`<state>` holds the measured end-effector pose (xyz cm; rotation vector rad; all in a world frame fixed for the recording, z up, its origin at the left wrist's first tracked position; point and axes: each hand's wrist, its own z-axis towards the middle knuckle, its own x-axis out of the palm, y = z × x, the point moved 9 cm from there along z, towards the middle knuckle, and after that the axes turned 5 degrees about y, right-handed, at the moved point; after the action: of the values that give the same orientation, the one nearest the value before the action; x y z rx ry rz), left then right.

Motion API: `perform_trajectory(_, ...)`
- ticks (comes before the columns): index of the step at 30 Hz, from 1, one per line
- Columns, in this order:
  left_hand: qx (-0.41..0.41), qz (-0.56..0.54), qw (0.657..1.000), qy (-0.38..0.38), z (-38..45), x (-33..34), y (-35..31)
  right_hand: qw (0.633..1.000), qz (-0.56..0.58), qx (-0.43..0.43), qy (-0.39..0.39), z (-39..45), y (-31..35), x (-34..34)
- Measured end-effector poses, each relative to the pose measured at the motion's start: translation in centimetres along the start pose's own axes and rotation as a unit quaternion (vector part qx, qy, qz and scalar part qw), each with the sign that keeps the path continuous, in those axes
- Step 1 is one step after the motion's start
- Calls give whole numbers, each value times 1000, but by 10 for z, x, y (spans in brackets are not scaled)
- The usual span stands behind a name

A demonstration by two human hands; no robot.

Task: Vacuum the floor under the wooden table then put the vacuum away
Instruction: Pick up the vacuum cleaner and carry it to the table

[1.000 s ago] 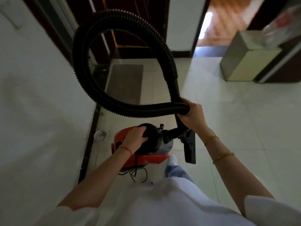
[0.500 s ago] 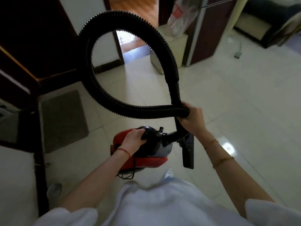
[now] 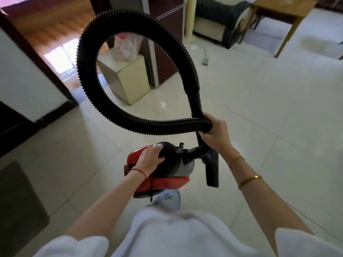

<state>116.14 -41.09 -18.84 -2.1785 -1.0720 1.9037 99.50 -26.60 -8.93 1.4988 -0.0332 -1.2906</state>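
I carry a small red and black vacuum [image 3: 167,179] off the pale tiled floor in front of me. My left hand [image 3: 150,159] grips its black top handle. Its ribbed black hose [image 3: 87,76] curls up in one big loop. My right hand [image 3: 215,133] clasps the looped hose together with the rigid tube, and the black nozzle [image 3: 212,172] hangs down below it. The wooden table [image 3: 289,13] stands at the far upper right, with only part of its top and one leg showing.
A cream box [image 3: 130,80] with a plastic bag on top stands by a dark cabinet [image 3: 167,34] ahead. A doorway to a wooden floor [image 3: 50,25] opens at upper left. A dark sofa [image 3: 220,17] sits beside the table. A grey mat [image 3: 18,210] lies at lower left.
The view has swung to the right: the white wall and mat slid off to the left, and the sofa and wooden table came into sight. Both hands keep the same hold on the vacuum.
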Motion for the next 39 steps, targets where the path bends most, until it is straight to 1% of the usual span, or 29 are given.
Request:
perform_trajectory(6, 80, -15, 996, 46, 142, 5, -42, 998, -10, 43, -43, 86, -80, -41)
perform_trajectory(11, 129, 6, 989, 73, 264, -2, -82, 993, -13, 77, -84, 167, -136, -86)
perform_trajectory(16, 142, 39, 983, 112, 376, -19, -127, 986, -32, 113, -115, 241, -185, -128)
perform_trajectory(20, 161, 58, 977, 128, 458, -33, -156, 980, -49, 133, -139, 300, -222, -156)
perform_trajectory(24, 182, 63, 973, 127, 542, -39, -181, 976, -46, 138, -159, 363, -266, -176)
perform_trajectory(32, 205, 73, 972, 85, 716, -52, -229, 980, -20, 146, -137, 519, -370, -217)
perform_trajectory(39, 177, 59, 979, 79, 867, -87, -279, 984, -7, 133, -122, 670, -435, -269)
